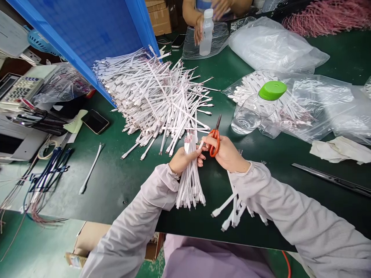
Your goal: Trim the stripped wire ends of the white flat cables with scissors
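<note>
Cables fill the left hand (184,159), which is closed tight around a bundle of white cables (189,185) just below its upper end. The frayed wire tips stand a little above the fist, while the plug ends fan out below it, toward the person and over the edge of the green table (121,185). The right hand (227,154) sits just beside the left, nearly touching it, with its fingers clamped through the orange handles of the scissors (215,135). The blades point up and away from the grip and look closed together, their tips just to the right of the bundle's top. Under the right forearm, on the near side of that hand, lie a few loose cables (232,214) with their plugs toward the person. Beyond both hands spreads a large heap of cables (162,96), its near edge close to the bundle's tips. Past the scissors to the right stands a clear bottle with a green cap (257,108), set against plastic bags (319,104) holding more cables. Well to the left of the left hand lie a single cable (91,170) and a phone (95,121). At the far edge, another person's hand (198,29) rests on a white bottle (206,33).
</note>
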Available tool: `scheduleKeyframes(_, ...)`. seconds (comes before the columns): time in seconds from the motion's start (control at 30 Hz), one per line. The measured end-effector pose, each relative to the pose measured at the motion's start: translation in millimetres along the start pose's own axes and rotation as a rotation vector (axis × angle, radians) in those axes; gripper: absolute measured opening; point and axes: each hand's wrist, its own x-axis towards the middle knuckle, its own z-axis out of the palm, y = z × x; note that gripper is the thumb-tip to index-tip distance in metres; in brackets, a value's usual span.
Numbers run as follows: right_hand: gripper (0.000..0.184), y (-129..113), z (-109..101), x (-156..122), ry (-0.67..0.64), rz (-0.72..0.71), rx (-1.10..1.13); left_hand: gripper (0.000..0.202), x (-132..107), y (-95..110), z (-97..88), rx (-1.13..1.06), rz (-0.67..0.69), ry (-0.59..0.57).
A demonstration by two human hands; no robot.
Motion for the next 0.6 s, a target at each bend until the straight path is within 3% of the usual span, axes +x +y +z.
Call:
scheduleKeyframes(0.07,0.041,0.4,-0.6,1.0,0.045,-0.027,-0.020,0.047,-0.1,0.8,0.8,-0.011,-0.016,0.020)
scheduleKeyframes(0.2,0.040,0.7,-3.7,2.9,-0.021,-0.068,-0.089,0.040,-0.3,1.9,2.1,-0.032,0.019,0.073)
scheduleKeyframes(0.3,0.034,-0.4,-7.6,4.1,-0.035,-0.120,-0.282,0.031,-0.3,3.1,2.1,-0.011,0.032,0.143)
scheduleKeyframes(0.47,0.018,1.0,-12.2,3.9,0.029,-0.428,-0.731,0.020,1.2,3.6,0.6,0.025,0.036,0.220)
scheduleKeyframes(0.6,0.017,3.1,-13.3,3.2,0.029,-0.567,-0.796,0.019,3.3,1.3,-0.9,0.083,0.057,0.226)
